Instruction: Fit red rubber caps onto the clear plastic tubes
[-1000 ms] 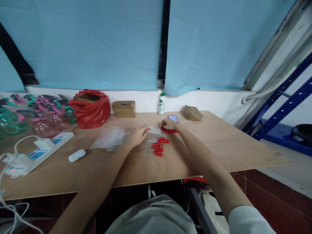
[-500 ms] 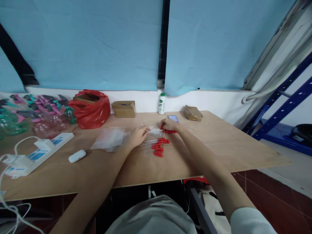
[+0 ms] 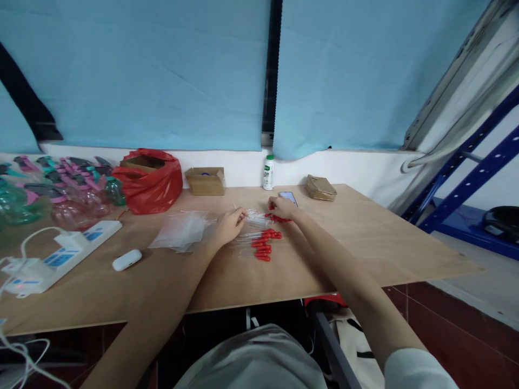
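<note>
Droppers with clear thin stems and red rubber bulbs (image 3: 263, 249) lie in a row on the table, stems to the left. Beyond them, a second bunch of droppers has its clear stems (image 3: 257, 218) between my hands. My right hand (image 3: 280, 207) is closed on a red bulb at that bunch's right end. My left hand (image 3: 230, 226) has its fingers pinched together at the stem end; a thin pale tip shows just past it, and what the fingers hold is too small to make out. Clear plastic bags (image 3: 181, 231) lie flat to the left of my left hand.
A white earbud case (image 3: 127, 260) and a power strip (image 3: 97, 233) lie at the left, before spray bottles (image 3: 77, 200) and a red bag (image 3: 156, 189). Along the wall stand a cardboard box (image 3: 205, 181), white bottle (image 3: 268, 174), phone (image 3: 288, 196) and brown package (image 3: 320, 187).
My hands stay at the farther bunch of droppers. The fingers of my right hand have shifted slightly at the red bulbs; the row in front lies unchanged.
</note>
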### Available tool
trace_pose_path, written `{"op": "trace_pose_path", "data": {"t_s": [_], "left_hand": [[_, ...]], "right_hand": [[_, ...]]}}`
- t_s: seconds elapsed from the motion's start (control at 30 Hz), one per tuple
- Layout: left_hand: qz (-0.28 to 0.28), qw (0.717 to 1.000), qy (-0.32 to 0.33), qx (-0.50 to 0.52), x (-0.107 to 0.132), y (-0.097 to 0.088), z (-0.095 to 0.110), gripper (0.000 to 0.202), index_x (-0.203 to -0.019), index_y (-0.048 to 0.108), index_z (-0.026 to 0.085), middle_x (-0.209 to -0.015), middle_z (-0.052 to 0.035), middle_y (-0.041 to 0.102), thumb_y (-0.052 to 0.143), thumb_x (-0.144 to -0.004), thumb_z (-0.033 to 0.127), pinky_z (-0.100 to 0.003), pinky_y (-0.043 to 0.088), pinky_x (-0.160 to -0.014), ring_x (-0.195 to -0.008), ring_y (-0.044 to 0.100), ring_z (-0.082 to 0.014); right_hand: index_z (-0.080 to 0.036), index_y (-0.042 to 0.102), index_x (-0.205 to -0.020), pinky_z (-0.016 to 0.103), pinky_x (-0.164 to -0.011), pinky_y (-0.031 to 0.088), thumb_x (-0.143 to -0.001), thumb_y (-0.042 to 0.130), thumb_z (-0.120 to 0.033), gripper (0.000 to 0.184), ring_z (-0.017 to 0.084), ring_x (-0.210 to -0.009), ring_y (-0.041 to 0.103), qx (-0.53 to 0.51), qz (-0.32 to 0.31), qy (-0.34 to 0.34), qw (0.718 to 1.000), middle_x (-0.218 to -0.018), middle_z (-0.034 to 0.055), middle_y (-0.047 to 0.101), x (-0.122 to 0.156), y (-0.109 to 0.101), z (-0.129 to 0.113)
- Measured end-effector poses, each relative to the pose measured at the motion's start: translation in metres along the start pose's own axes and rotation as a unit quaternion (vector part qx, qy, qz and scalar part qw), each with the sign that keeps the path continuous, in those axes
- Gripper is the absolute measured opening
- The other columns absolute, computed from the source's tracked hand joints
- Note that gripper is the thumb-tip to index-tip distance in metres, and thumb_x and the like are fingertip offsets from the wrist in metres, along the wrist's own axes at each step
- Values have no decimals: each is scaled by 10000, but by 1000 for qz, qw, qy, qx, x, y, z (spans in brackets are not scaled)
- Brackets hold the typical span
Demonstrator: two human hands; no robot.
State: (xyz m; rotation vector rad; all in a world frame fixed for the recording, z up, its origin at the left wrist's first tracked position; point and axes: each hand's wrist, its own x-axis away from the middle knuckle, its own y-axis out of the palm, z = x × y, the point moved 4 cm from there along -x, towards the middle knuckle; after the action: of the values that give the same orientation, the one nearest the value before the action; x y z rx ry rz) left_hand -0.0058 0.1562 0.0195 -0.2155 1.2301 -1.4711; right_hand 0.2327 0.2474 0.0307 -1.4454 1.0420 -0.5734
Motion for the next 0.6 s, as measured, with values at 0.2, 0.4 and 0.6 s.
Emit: {"op": "trace_pose_path", "data": {"t_s": [0.2, 0.4, 0.6], "left_hand": [[1, 1000, 2, 2, -1, 5, -4, 167, -1099, 637, 245, -998, -37, 740, 544, -961, 253, -329, 516, -839, -884, 689, -201], [6, 1000, -9, -11, 2, 1, 7, 192, -1085, 600, 258, -928, -33, 724, 435, -1042, 347, -321, 486, -803, -855, 682, -210], [17, 1000, -10, -6, 6, -8, 30, 292, -1075, 593, 262, -926, -28, 699, 336, -1083, 401, -312, 447, -785, -859, 663, -215]], "right_hand": [[-217, 707, -1223, 284, -892, 426, -917, 597, -196, 326, 233, -1036, 614, -3, 41, -22, 999, -1026, 74, 754, 9, -12, -6], [-189, 707, -964, 291, -774, 444, -930, 648, -303, 133, 192, -780, 629, -149, 152, -32, 977, -819, 47, 724, 26, -25, -31], [-202, 609, -960, 276, -669, 467, -886, 684, -395, 220, 155, -682, 617, -437, 152, -52, 885, -826, 9, 694, 55, -26, -68]]}}
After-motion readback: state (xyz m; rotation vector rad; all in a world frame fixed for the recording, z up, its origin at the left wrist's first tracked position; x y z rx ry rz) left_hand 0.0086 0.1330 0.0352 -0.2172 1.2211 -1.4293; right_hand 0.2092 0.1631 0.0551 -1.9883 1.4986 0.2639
